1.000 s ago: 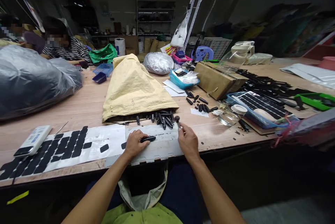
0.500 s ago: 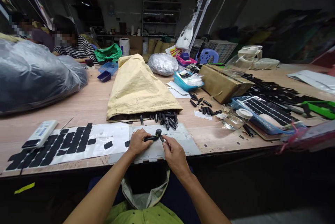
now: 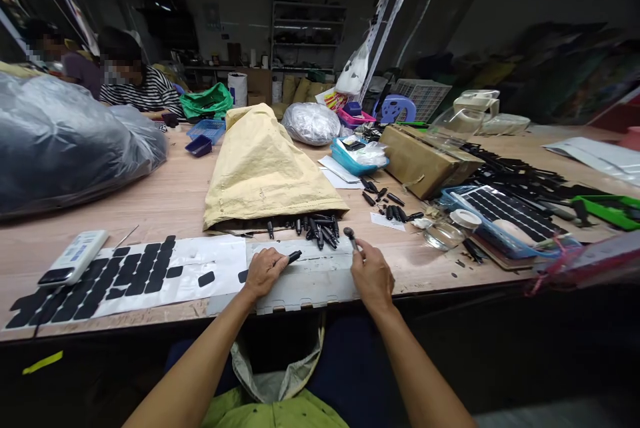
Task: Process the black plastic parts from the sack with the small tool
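Observation:
My left hand (image 3: 265,273) rests over the grey board (image 3: 320,285) at the table's front edge. Its fingers are closed round a black tube-shaped part (image 3: 295,257), whose tip points right. To the right, my right hand (image 3: 373,275) grips the thin handle of a tool with a round dark head (image 3: 349,233); its exact kind is unclear. The tool's head is apart from the tube-shaped part. Just beyond the board, several similar black parts (image 3: 323,231) spill from the mouth of a yellow woven sack (image 3: 273,175).
Left of the board lies a white sheet (image 3: 195,251) with black rounded stickers (image 3: 163,261), beside a white device (image 3: 80,258). A cardboard box (image 3: 425,158), a blue tray (image 3: 357,156) and a clear jar (image 3: 444,235) stand right. A large plastic bag (image 3: 75,148) fills the far left.
My right hand has moved right with the tool, away from the black part in my left hand. The left hand stays in place, the part now angled slightly upward.

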Action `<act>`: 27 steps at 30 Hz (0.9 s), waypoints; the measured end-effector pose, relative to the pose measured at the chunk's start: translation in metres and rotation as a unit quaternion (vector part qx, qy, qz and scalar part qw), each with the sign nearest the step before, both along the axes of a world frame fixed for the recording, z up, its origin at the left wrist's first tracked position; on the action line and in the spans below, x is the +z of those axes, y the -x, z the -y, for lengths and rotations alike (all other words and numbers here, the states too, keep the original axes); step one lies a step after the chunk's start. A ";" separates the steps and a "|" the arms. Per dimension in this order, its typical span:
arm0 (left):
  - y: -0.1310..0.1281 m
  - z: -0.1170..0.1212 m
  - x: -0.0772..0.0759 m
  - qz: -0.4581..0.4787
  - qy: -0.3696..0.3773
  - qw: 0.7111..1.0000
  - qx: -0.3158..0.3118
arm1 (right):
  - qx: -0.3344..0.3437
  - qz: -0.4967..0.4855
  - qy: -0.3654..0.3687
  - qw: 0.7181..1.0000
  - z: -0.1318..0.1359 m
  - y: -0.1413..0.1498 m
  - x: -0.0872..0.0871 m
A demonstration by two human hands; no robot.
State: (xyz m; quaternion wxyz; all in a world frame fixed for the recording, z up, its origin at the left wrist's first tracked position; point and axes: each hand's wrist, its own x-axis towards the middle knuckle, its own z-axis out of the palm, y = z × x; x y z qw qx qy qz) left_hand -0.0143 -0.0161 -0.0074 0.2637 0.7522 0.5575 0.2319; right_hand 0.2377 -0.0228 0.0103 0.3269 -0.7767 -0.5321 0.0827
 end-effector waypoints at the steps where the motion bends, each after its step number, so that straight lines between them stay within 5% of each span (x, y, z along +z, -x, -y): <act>1: 0.000 0.000 0.000 -0.001 0.000 1.000 0.002 | -0.030 0.026 0.037 0.999 -0.006 -0.009 -0.001; 5: 0.000 -0.001 0.000 -0.012 -0.004 1.000 0.010 | -0.065 0.109 0.124 0.984 -0.023 -0.029 -0.011; 15: 0.000 0.002 0.005 0.000 0.006 1.000 0.012 | -0.061 0.235 0.045 0.969 -0.030 -0.020 -0.032; 27: 0.000 0.004 0.009 0.005 0.013 1.000 0.006 | -0.060 0.230 0.043 0.970 -0.030 -0.021 -0.035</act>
